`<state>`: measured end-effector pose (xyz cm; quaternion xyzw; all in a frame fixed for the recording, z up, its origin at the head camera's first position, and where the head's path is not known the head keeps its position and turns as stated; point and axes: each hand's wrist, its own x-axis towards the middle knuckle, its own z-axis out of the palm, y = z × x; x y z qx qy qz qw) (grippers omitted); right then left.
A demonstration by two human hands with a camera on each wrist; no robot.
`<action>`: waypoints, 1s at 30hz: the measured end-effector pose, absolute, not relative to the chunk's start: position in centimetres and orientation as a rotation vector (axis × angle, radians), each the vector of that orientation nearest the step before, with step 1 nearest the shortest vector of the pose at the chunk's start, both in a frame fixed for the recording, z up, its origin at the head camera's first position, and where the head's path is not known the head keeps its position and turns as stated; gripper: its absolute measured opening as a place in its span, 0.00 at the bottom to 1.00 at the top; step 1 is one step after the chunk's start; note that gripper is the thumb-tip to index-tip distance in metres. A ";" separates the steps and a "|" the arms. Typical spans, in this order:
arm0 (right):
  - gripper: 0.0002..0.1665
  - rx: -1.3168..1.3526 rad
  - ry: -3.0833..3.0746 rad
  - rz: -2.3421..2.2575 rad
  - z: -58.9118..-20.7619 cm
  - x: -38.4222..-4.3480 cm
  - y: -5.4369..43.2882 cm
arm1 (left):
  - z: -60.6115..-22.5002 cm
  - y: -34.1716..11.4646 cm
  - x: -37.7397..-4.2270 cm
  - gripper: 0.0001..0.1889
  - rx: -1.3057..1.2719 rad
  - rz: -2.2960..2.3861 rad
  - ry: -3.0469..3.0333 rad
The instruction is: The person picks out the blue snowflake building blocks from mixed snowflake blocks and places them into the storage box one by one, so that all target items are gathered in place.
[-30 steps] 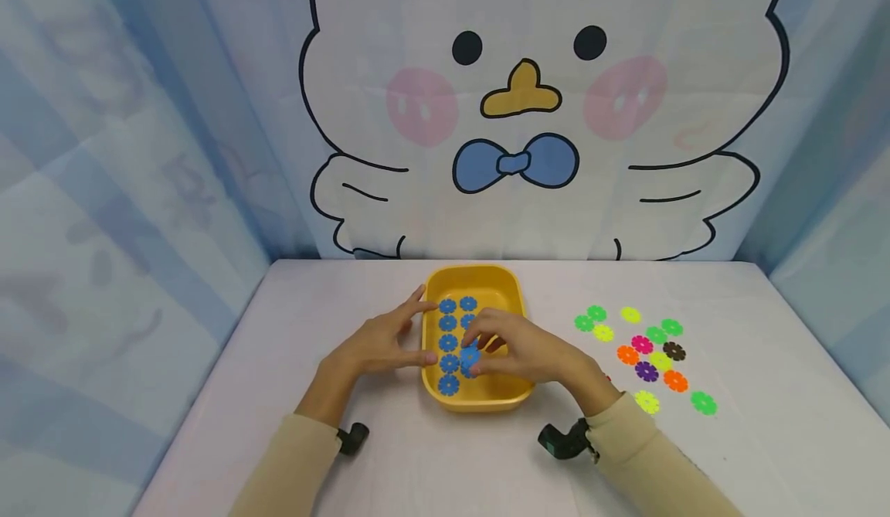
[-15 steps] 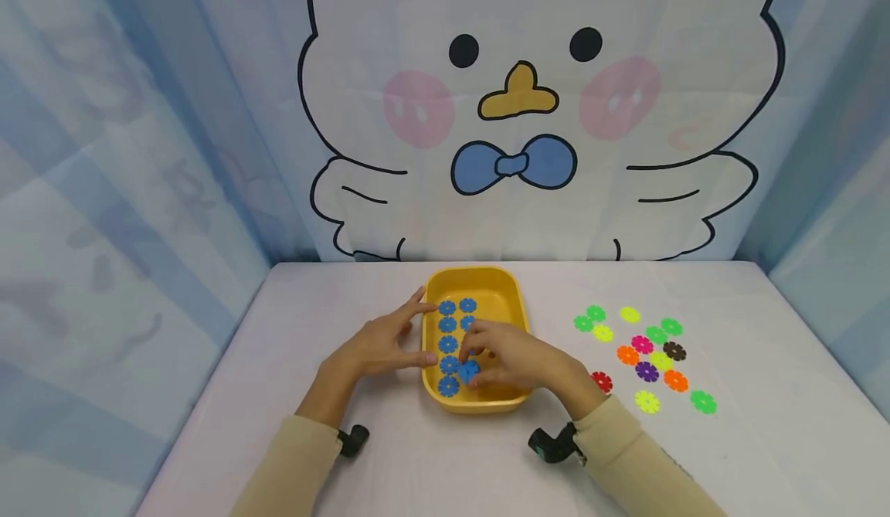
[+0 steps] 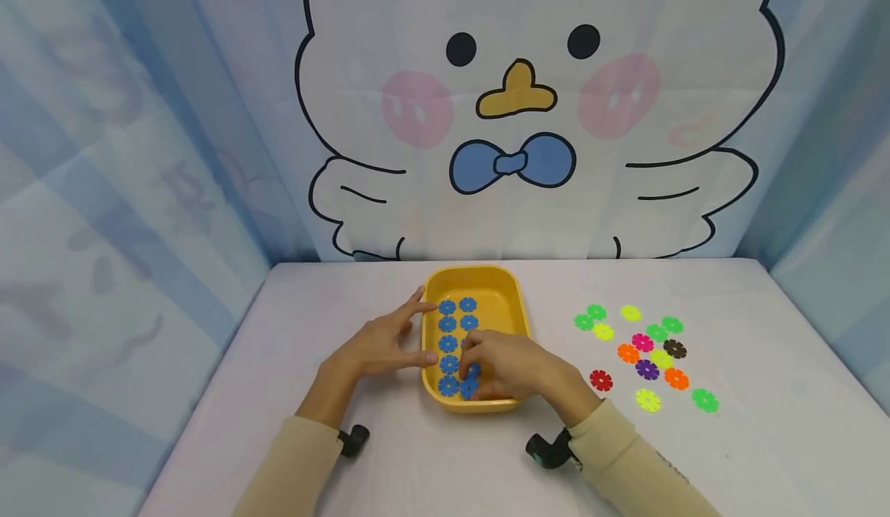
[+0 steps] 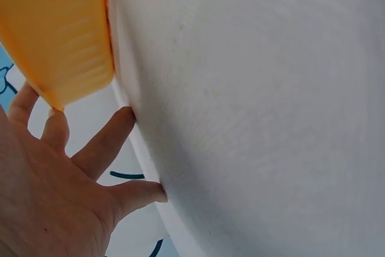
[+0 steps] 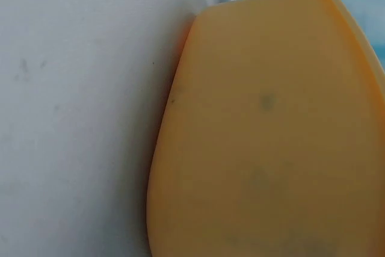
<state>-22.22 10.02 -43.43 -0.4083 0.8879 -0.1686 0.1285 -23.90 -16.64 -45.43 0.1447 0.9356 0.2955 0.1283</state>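
Note:
A yellow tray [image 3: 511, 293] holds blue notched plastic discs, like snowflake building discs, in two columns. Along the left wall runs the full column, with one blue disc [image 3: 448, 344] at its middle. My right hand [image 3: 511, 362] reaches into the tray's near part, thumb and fingertips around a blue disc [image 3: 469, 388] at the near end of the second column. It partly covers that column. My left hand [image 3: 375, 345] spreads at the tray's left side, thumb and a finger touching the rim. In the left wrist view, the left hand's fingers [image 4: 105, 142] are extended beside the tray's outer wall.
Loose notched discs in several colours lie on the white table right of the tray, including a purple disc [image 3: 647, 369], a black disc [image 3: 674, 348] and a red disc [image 3: 601, 380] closest to the right forearm. A curtain with a cartoon bird [image 3: 514, 215] hangs behind.
My right hand has moved toward the near end of the tray with the blue disc, lowering it into the second column. The red disc has come into full view. My left hand stays put.

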 end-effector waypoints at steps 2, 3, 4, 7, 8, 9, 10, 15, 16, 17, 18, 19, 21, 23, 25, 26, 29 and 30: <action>0.14 -1.172 2.592 -0.471 -43.4 -22.2 9.9 | -45.4 -16.6 -23.9 0.46 0.417 0.864 2.721; 0.14 -1.165 2.594 -0.466 -43.3 -22.1 9.9 | -45.4 -16.6 -23.9 0.45 0.413 0.865 2.722; 0.13 -1.156 2.595 -0.465 -43.2 -22.1 9.9 | -45.4 -16.6 -23.9 0.45 0.408 0.863 2.723; 0.12 -1.137 2.596 -0.457 -43.2 -22.1 9.8 | -45.3 -16.6 -23.9 0.45 0.396 0.862 2.720; 0.12 -1.136 2.597 -0.453 -43.2 -22.1 9.8 | -45.3 -16.6 -23.9 0.45 0.393 0.862 2.719; 0.12 -1.136 2.598 -0.452 -43.2 -22.1 9.7 | -45.3 -16.6 -23.8 0.46 0.392 0.861 2.718; 0.12 -1.139 2.598 -0.449 -43.2 -22.0 9.7 | -45.3 -16.6 -23.8 0.46 0.393 0.863 2.715; 0.15 -1.155 2.608 -0.465 -43.4 -22.1 9.8 | -45.2 -16.6 -23.7 0.46 0.399 0.869 2.711; 0.15 -1.157 2.609 -0.470 -43.4 -22.1 9.8 | -45.2 -16.6 -23.7 0.46 0.396 0.872 2.710; 0.15 -1.162 2.610 -0.476 -43.4 -22.1 9.9 | -45.2 -16.6 -23.7 0.46 0.391 0.873 2.709; 0.15 -1.162 2.613 -0.486 -43.5 -22.2 9.9 | -45.2 -16.6 -23.7 0.46 0.386 0.873 2.708; 0.15 -1.165 2.619 -0.495 -43.6 -22.2 9.9 | -45.2 -16.6 -23.7 0.46 0.387 0.870 2.707; 0.15 -1.170 2.639 -0.495 -43.8 -22.1 10.1 | -45.2 -16.6 -23.7 0.46 0.400 0.869 2.702; 0.13 -1.176 2.663 -0.486 -43.9 -22.1 10.1 | -45.3 -16.6 -23.8 0.46 0.412 0.862 2.701; 0.12 -1.173 2.687 -0.480 -44.0 -22.0 10.2 | -45.3 -16.6 -23.8 0.45 0.415 0.854 2.700; 0.11 -1.171 2.695 -0.480 -44.0 -22.0 10.2 | -45.3 -16.6 -23.8 0.45 0.411 0.854 2.699; 0.09 -1.179 2.706 -0.498 -44.1 -22.0 10.1 | -45.2 -16.6 -23.7 0.45 0.384 0.853 2.701; 0.09 -1.187 2.707 -0.514 -44.1 -22.0 10.1 | -45.2 -16.6 -23.7 0.45 0.377 0.854 2.702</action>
